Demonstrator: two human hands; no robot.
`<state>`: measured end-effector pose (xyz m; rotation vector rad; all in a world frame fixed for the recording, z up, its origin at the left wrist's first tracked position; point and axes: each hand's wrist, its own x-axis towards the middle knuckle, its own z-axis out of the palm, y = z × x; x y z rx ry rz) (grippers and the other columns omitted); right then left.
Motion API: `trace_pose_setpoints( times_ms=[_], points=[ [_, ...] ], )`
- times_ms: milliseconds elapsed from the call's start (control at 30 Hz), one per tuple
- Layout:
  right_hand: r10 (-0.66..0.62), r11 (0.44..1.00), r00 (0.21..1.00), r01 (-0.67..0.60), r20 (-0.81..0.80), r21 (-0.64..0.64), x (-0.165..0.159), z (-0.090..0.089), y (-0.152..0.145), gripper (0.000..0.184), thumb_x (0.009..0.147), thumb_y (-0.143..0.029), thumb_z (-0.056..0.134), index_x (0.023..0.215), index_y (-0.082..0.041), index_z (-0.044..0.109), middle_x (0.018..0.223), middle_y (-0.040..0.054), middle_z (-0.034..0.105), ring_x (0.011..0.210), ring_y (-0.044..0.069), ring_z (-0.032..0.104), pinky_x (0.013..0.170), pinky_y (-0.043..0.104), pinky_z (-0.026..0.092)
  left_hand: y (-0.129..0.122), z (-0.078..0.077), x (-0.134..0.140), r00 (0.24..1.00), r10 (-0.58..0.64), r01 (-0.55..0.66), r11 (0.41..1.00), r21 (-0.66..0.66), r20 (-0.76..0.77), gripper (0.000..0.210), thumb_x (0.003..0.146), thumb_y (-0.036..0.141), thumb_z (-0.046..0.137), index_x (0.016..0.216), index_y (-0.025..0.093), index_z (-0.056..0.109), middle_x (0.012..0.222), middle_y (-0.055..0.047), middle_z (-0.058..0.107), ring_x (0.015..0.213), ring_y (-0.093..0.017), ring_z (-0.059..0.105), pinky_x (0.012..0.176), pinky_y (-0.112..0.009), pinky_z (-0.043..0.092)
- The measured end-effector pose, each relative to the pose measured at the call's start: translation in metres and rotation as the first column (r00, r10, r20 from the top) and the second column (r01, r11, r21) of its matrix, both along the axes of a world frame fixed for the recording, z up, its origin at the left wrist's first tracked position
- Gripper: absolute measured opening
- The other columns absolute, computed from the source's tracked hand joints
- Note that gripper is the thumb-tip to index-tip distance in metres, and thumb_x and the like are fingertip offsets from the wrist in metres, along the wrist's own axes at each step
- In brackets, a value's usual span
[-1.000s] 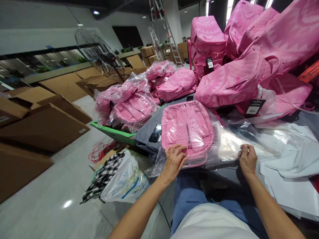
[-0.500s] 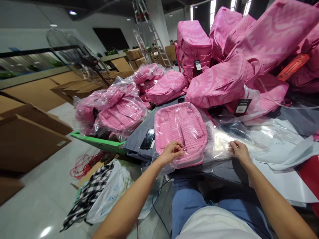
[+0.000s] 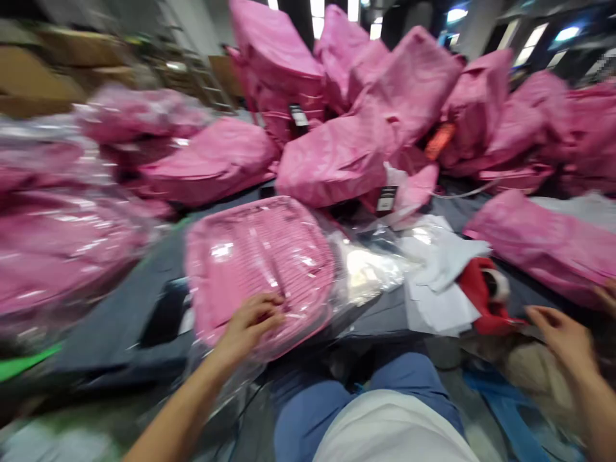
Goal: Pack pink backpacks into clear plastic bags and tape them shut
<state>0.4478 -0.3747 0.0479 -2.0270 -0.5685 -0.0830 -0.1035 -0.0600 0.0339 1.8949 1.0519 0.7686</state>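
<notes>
A pink backpack [image 3: 240, 256] lies flat on the dark table covering inside a clear plastic bag [image 3: 339, 269], whose loose end stretches right. My left hand [image 3: 253, 321] rests on the near side of the bagged backpack, its fingers loosely bent and apart from the thumb. Off to the right, my right hand [image 3: 563, 337] is beside a red tape dispenser [image 3: 486, 298] holding a roll of tape. Its fingers are apart, with the tips close to the dispenser's thin end; blur hides whether they touch.
Unbagged pink backpacks [image 3: 337, 154] are heaped behind; bagged ones [image 3: 62, 244] lie left. A black phone [image 3: 166, 311] lies beside the backpack. White sheets [image 3: 440, 292] lie right of centre. Another person's hand [image 3: 609, 295] touches a pink backpack [image 3: 548, 244] at the right edge.
My right hand has left the plastic bag's loose end and moved right to the tape dispenser. My left hand stays on the bagged backpack. The view has swung right.
</notes>
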Motion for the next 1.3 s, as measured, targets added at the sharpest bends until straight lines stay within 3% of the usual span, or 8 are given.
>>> trace_pose_setpoints(
  times_ms=[133, 333, 667, 833, 967, 1067, 1200, 1300],
  points=[
    [-0.019, 0.991, 0.968, -0.016, -0.25, -0.136, -0.01, -0.002, 0.007, 0.056, 0.053, -0.073, 0.074, 0.073, -0.021, 0.078, 0.077, 0.0104, 0.075, 0.067, 0.026, 0.063, 0.053, 0.032, 0.042, 0.013, -0.007, -0.001, 0.994, 0.02, -0.026, 0.998, -0.054, -0.109, 0.059, 0.059, 0.088, 0.071, 0.063, 0.029, 0.077, 0.1, -0.01, 0.078, 0.095, -0.036, 0.071, 0.086, -0.055, 0.061],
    [-0.035, 0.996, 0.966, 0.013, -0.255, -0.089, -0.007, -0.02, 0.006, 0.067, 0.051, -0.082, 0.072, 0.063, -0.016, 0.073, 0.051, 0.004, 0.06, 0.044, 0.015, 0.043, 0.043, 0.029, 0.032, 0.014, -0.005, 0.007, 0.984, 0.109, -0.124, 0.987, -0.102, -0.138, 0.069, 0.037, 0.096, 0.068, 0.051, 0.029, 0.067, 0.092, -0.005, 0.079, 0.092, -0.039, 0.073, 0.085, -0.06, 0.064],
    [-0.028, 0.997, 0.979, 0.042, -0.201, 0.065, -0.036, -0.022, -0.029, 0.051, 0.065, -0.07, 0.078, 0.073, -0.021, 0.064, 0.065, 0.003, 0.063, 0.06, 0.018, 0.054, 0.052, 0.028, 0.042, 0.016, 0.001, 0.006, 0.975, 0.1, -0.134, 0.978, -0.163, -0.2, 0.071, 0.029, 0.099, 0.07, 0.051, 0.031, 0.068, 0.09, -0.002, 0.079, 0.099, -0.039, 0.072, 0.091, -0.061, 0.062],
    [0.19, 0.879, 0.74, 0.166, -0.646, 0.448, -0.081, -0.057, -0.032, 0.054, 0.071, -0.056, 0.086, 0.071, -0.024, 0.042, 0.055, -0.0081, 0.041, 0.045, 0.009, 0.036, 0.034, 0.015, 0.026, 0.019, -0.004, 0.001, 0.988, 0.044, -0.066, 0.987, -0.145, -0.147, 0.065, 0.043, 0.091, 0.075, 0.056, 0.028, 0.071, 0.098, -0.009, 0.078, 0.1, -0.038, 0.07, 0.079, -0.052, 0.066],
    [0.501, 0.851, 0.431, -0.088, -0.75, 0.518, -0.141, -0.062, 0.027, 0.049, 0.082, -0.046, 0.081, 0.072, -0.024, 0.038, 0.056, -0.0105, 0.027, 0.043, 0.007, 0.019, 0.031, 0.013, 0.019, -0.004, 0.016, 0.005, 0.995, 0.038, -0.054, 0.982, -0.183, -0.09, 0.056, 0.056, 0.079, 0.08, 0.066, 0.024, 0.076, 0.113, -0.012, 0.075, 0.108, -0.035, 0.067, 0.094, -0.047, 0.059],
    [0.671, 0.66, 0.024, -0.475, -0.741, 0.582, -0.192, -0.036, 0.085, 0.05, 0.087, -0.059, 0.075, 0.076, -0.023, 0.042, 0.056, -0.0117, 0.023, 0.046, 0.006, 0.01, 0.036, 0.016, 0.012, -0.013, 0.023, 0.012, 0.999, 0.048, -0.052, 0.974, -0.22, -0.023, 0.044, 0.064, 0.066, 0.081, 0.065, 0.023, 0.073, 0.111, -0.011, 0.073, 0.113, -0.032, 0.063, 0.109, -0.049, 0.047],
    [0.881, 0.094, -0.083, -0.934, -0.465, 0.345, -0.231, 0.021, 0.173, 0.054, 0.09, -0.07, 0.066, 0.077, -0.021, 0.046, 0.062, -0.0076, 0.033, 0.054, 0.009, 0.024, 0.048, 0.022, 0.021, -0.004, 0.016, 0.012, 0.998, 0.057, -0.048, 0.977, -0.208, 0.037, 0.028, 0.069, 0.046, 0.079, 0.064, 0.021, 0.069, 0.11, -0.009, 0.07, 0.112, -0.029, 0.06, 0.11, -0.048, 0.042],
    [0.927, -0.3, -0.27, -0.95, -0.26, -0.084, -0.247, 0.054, 0.24, 0.049, 0.095, -0.065, 0.059, 0.077, -0.02, 0.05, 0.065, -0.005, 0.041, 0.059, 0.011, 0.031, 0.055, 0.025, 0.025, -0.002, 0.011, 0.01, 0.999, 0.043, -0.041, 0.985, -0.165, 0.008, 0.018, 0.074, 0.032, 0.076, 0.064, 0.021, 0.067, 0.108, -0.008, 0.07, 0.113, -0.027, 0.058, 0.109, -0.045, 0.041]
  ],
)
